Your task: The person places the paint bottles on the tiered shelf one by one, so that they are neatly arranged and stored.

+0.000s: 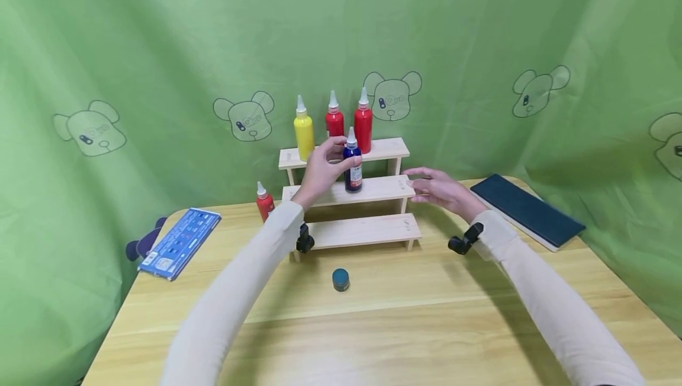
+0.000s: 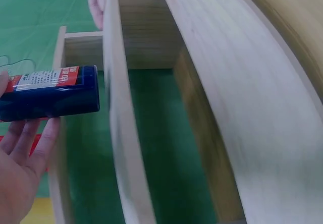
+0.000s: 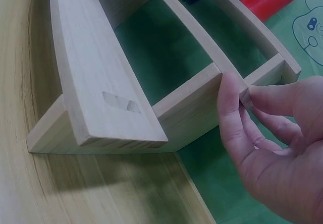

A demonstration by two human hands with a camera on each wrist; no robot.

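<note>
My left hand (image 1: pixel 321 171) holds a dark blue squeeze bottle (image 1: pixel 353 177) with a white pointed nozzle, thumb on one side and fingers on the other. The bottle is upright, its base close over the middle step of a three-step wooden rack (image 1: pixel 367 231). In the left wrist view a narrow gap shows between the bottle's base (image 2: pixel 90 90) and that board. My right hand (image 3: pixel 282 148) pinches the right end of the middle step between thumb and fingers. On the top step stand a yellow bottle (image 1: pixel 305 136) and two red bottles (image 1: pixel 363 128), one partly hidden behind my left hand.
Another red bottle (image 1: pixel 264 202) stands on the table left of the rack. A small teal-lidded jar (image 1: pixel 340 280) sits in front. A blue flat box (image 1: pixel 181 243) lies at the left, a dark green book (image 1: pixel 524 208) at the right. A green curtain (image 1: pixel 160 31) hangs behind.
</note>
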